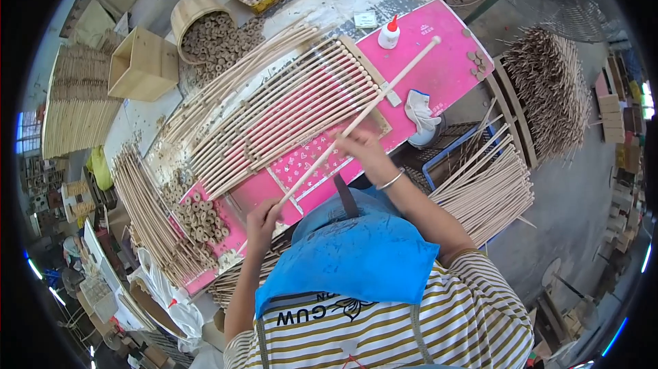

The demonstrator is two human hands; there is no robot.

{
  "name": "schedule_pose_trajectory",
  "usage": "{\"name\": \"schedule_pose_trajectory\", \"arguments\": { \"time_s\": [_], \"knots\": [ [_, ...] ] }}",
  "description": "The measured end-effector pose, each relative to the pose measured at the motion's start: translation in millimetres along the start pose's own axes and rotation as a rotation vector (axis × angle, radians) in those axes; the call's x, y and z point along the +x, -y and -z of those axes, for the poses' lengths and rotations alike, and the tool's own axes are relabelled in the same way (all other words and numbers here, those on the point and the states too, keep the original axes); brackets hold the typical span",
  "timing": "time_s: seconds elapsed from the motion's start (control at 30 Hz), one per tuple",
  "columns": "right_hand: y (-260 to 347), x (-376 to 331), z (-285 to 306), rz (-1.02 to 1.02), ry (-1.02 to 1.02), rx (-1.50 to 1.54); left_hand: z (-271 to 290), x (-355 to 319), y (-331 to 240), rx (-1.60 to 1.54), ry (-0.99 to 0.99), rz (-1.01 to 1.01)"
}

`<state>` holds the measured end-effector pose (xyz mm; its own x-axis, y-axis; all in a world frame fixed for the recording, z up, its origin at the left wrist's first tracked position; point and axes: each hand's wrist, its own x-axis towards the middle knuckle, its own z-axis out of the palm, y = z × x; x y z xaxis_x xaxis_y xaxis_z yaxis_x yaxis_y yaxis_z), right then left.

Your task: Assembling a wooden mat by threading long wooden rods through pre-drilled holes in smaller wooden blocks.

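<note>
A long wooden dowel is held at two places, its long axis running diagonally from lower left of centre up to the upper right; its rounded tip lies over the pink mat, just beside the white glue bottle with the red cap. The left hand is closed around the dowel's lower end, below and left of the frame's centre; the right hand is pinched on the shaft near its middle, a bracelet being seen at the wrist. The right hand is thus the nearer to the dowel's far tip, the greater free length lying up and to the right of it.

Left of the dowel, a row of similar sticks is laid side by side in a wooden jig on the pink mat, roughly parallel to the held dowel; the dowel lies along the row's lower-right edge. Small wooden rings are heaped at the lower left of the mat; a round tub of rings stands in the upper left; a bundle of loose dowels lies at the right. A crumpled white cloth lies just right of the jig.
</note>
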<state>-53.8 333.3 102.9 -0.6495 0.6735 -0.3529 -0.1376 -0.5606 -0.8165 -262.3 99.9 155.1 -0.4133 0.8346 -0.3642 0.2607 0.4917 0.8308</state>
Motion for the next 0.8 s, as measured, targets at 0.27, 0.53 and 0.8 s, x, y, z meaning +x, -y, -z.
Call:
{"name": "schedule_pose_trajectory", "arguments": {
  "time_s": [0.27,0.53,0.8],
  "knots": [
    [63.8,11.9,53.7,0.098,-0.100,0.141,68.0,-41.6,87.5,-0.277,0.103,0.256],
    [64.0,3.1,44.7,0.098,-0.046,0.095,47.3,-15.7,23.1,-0.178,0.289,0.236],
    [59.8,0.7,43.4,0.114,-0.034,0.090,33.8,-12.2,42.6,-0.211,0.121,0.108]
  ]
}}
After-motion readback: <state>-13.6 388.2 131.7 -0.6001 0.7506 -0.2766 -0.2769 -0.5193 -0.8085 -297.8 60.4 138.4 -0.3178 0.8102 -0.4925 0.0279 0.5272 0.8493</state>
